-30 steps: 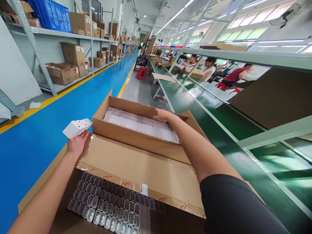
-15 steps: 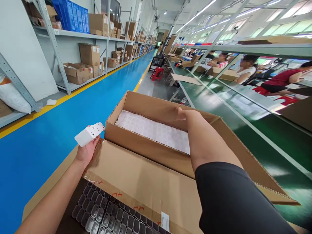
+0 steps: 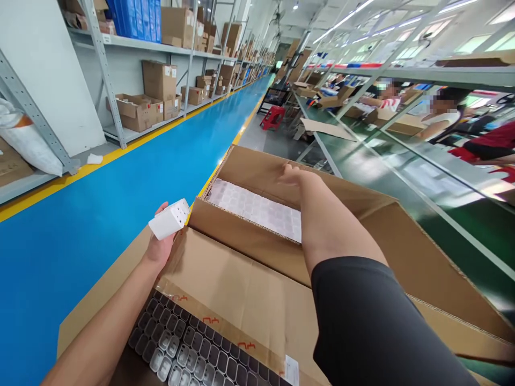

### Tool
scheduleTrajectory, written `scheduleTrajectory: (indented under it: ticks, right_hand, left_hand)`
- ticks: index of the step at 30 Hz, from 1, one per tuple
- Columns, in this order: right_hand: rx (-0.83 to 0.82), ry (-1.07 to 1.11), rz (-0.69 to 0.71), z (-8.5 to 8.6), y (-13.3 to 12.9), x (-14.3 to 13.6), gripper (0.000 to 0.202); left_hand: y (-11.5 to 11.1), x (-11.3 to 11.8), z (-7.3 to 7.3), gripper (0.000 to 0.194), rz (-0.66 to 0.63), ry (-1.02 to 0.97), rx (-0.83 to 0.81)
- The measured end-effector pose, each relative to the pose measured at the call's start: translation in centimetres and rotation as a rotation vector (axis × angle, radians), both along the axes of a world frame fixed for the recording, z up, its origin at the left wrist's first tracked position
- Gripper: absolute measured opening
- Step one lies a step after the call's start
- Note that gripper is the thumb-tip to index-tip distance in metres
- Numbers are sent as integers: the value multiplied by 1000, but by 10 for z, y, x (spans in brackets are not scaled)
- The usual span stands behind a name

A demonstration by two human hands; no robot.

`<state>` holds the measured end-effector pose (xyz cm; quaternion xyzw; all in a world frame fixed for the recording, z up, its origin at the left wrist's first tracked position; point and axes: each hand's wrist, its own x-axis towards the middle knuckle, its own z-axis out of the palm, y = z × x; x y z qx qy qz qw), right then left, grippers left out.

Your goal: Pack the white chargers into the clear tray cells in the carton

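My left hand (image 3: 161,247) is closed around a row of white plastic casings (image 3: 168,220) with small dark holes in their end faces. It is beside the left end of a long open cardboard box (image 3: 241,228). My right hand (image 3: 292,176) reaches across this box, its partly bent fingers against the inner side of the far wall; nothing shows in them. Inside the box lies a layer of whitish, translucent packing (image 3: 257,206) with rounded cells, partly hidden by my right forearm. Below, cup-like plastic pieces (image 3: 197,362) stand in rows beside a taped cardboard flap (image 3: 249,289).
Shelves with cardboard boxes (image 3: 139,111) and a blue crate (image 3: 137,19) line the left wall. A blue floor aisle (image 3: 120,187) runs alongside. On the right is a long green worktable (image 3: 406,185), with people seated beyond it. A red stool (image 3: 273,118) stands farther back.
The view has turned left, so most things sit farther right. The far box wall leans farther outward, with my right hand against it. My left hand still holds the white casings.
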<state>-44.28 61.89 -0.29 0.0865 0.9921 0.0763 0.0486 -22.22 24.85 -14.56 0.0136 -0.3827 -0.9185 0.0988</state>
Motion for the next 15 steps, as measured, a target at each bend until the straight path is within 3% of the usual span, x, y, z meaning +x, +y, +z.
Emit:
scheduleTrajectory:
  ticks: [3,5,8,10,11,13,15]
  right_hand:
    - [34,-84,-8,10,-27,9,71]
    - [35,-101,92,16,-61,17,62]
    - [7,-50,332,20,-125,35,68]
    - [20,0,637,19,-161,51,64]
    - [57,-7,722,19,-172,60,56]
    - [114,-69,749,17,-177,76,39]
    - [141,-177,683,14,-163,92,32]
  left_hand:
    - [1,-1,0,87,-5,0,2]
    - [2,-1,2,88,-4,3,6]
    - [2,0,7,85,-10,7,21]
    - [3,-1,10,86,-17,-2,37]
    - [3,-1,10,87,-18,-8,46]
    - [3,-2,11,88,-15,-20,65]
    - [3,-3,10,86,-8,-27,78]
